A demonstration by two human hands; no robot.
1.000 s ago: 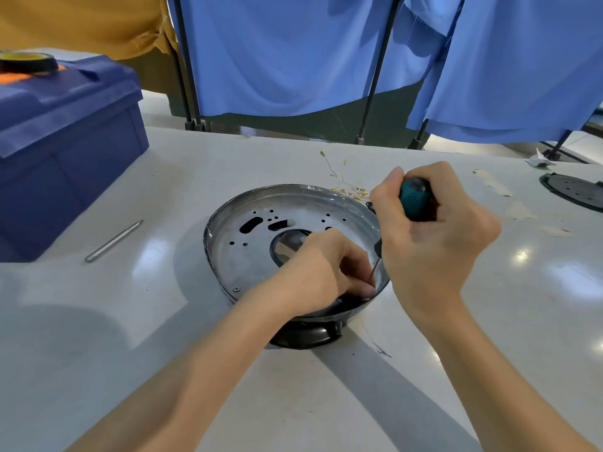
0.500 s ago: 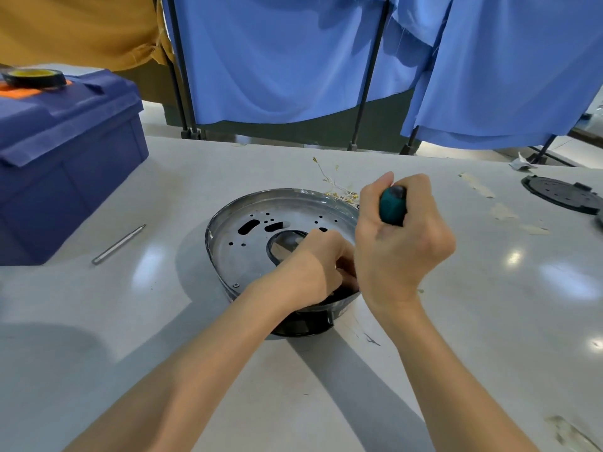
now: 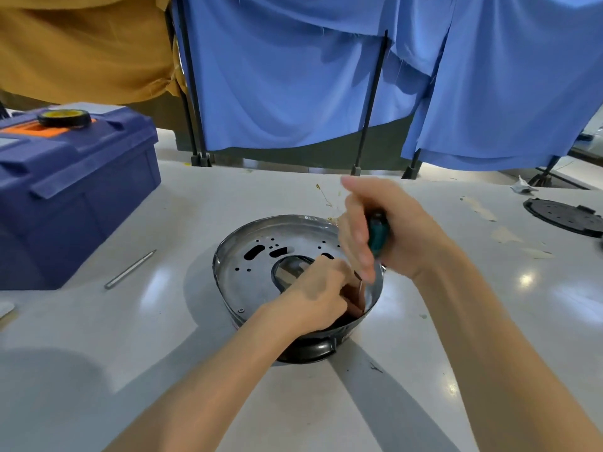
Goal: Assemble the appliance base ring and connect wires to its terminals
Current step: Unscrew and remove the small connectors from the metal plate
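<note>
A round metal appliance base [image 3: 261, 269] with several holes and a central opening sits on the white table, its dark plastic underside at the near edge. My left hand [image 3: 321, 293] reaches into its near right side, fingers curled on something small that I cannot make out. My right hand [image 3: 388, 236] holds a teal-handled screwdriver [image 3: 378, 234] upright over the same spot, fingers partly loosened around the handle. The thin shaft points down beside my left fingers. No wires or terminals are visible.
A blue toolbox [image 3: 65, 197] with a tape roll [image 3: 63, 118] on top stands at the left. A metal rod [image 3: 130, 269] lies beside it. A black round plate [image 3: 566, 218] lies far right. Wire scraps [image 3: 326, 199] lie behind the base. Blue curtains hang at the back.
My right hand shifted along the screwdriver handle, with its fingers now looser. My left hand stayed inside the base.
</note>
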